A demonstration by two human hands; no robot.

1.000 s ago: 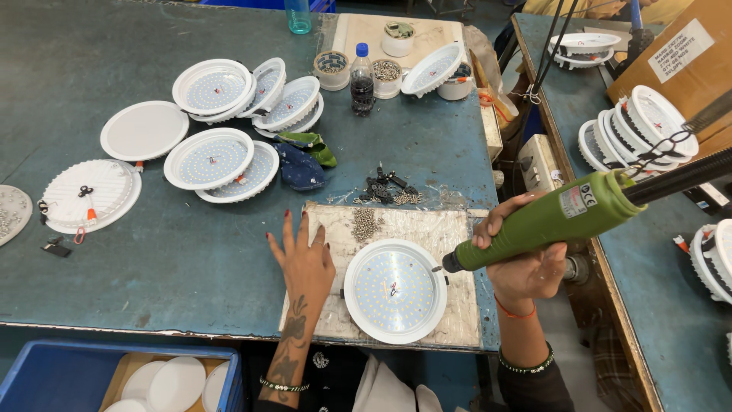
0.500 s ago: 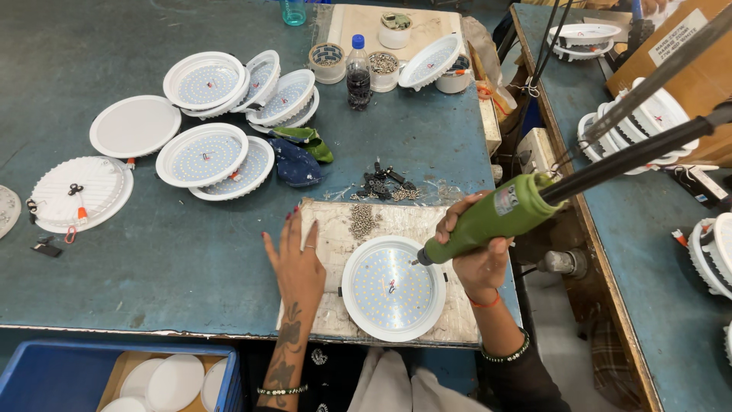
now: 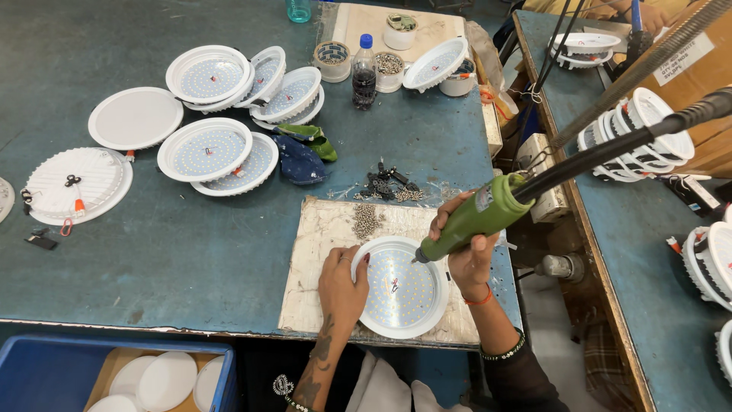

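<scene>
Left hand: the left hand (image 3: 343, 286) lies flat, fingers spread and grasping nothing, pressing the left rim of the round white lamp panel (image 3: 402, 288); it has slid closer onto the rim than a second ago.
Right hand: the right hand (image 3: 465, 248) is clenched around the green electric screwdriver (image 3: 476, 217).
Screwdriver: tilted, its tip now touching the panel's upper right rim; earlier it was held off to the right, clear of the panel.
Panel: on the worn white board (image 3: 320, 259) at the near edge of the blue-green table (image 3: 191, 267), unmoved.
Screws: a small pile of screws (image 3: 367, 220) sits on the board just above the panel.
</scene>
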